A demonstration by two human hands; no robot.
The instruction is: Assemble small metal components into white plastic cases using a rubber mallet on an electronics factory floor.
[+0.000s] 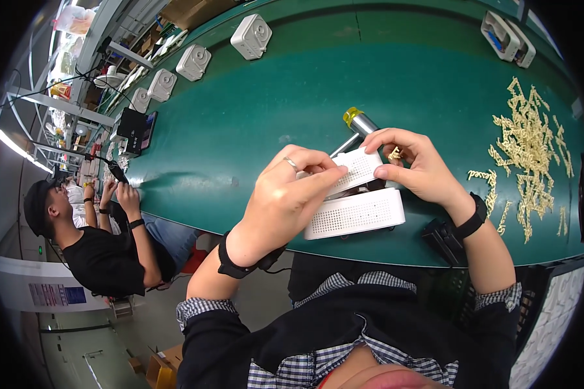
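My left hand is closed, its thumb and fingertips pinched together against a white perforated cover. Whatever is between those fingertips is hidden or too small to make out. Thumb and fingers of my right hand grip the cover's right end. A small cream-gold lettering piece sits within that hand's curled fingers. Just below, a second white perforated housing rests on the green table. Behind the cover lies a mallet with a yellow face and metal head, its handle partly hidden by my hands.
Cream-gold lettering pieces lie in a loose pile at right. White housings stand at far right; several white box-shaped devices line the far left edge. A black object sits near my right wrist. A co-worker sits at left.
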